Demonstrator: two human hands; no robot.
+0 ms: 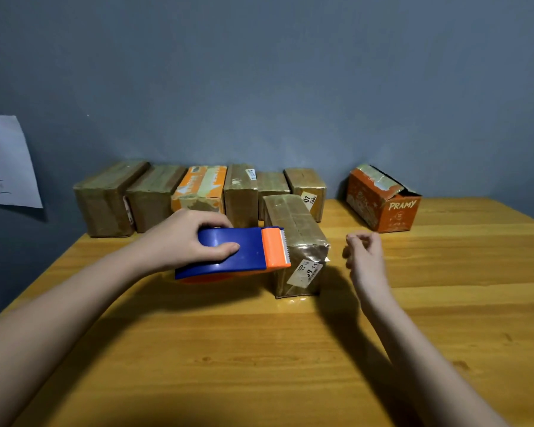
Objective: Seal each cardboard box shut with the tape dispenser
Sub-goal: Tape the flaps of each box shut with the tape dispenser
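My left hand point(191, 238) grips a blue and orange tape dispenser point(247, 254), held just above the table with its toothed orange end next to a brown taped box point(293, 229) in the middle of the table. That box carries a white label on its near end. My right hand point(364, 254) hovers to the right of this box, fingers loosely curled, holding nothing. At the back right stands an orange box point(379, 204) printed PRAMY, its top flaps partly lifted.
Several taped boxes point(154, 195) stand in a row along the grey wall at the back. The wooden table point(259, 349) spreads toward me. A sheet of paper point(7, 161) hangs on the wall at the left.
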